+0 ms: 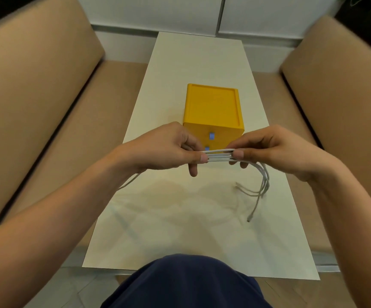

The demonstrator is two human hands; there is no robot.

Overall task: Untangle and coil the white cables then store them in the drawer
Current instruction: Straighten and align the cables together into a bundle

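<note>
White thin cables stretch in parallel strands between our left hand and right hand, both pinched shut on them, above the pale worktop. We judge coiling underway; next, gather trailing ends, open the yellow plastic drawer box.

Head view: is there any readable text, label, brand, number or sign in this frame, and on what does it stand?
None can be read.
Yellow drawer box: no lettering; the two small blue tabs on its front are blank.
White cables, held between the left hand and the right hand: no visible print.
White table: no marks.
</note>
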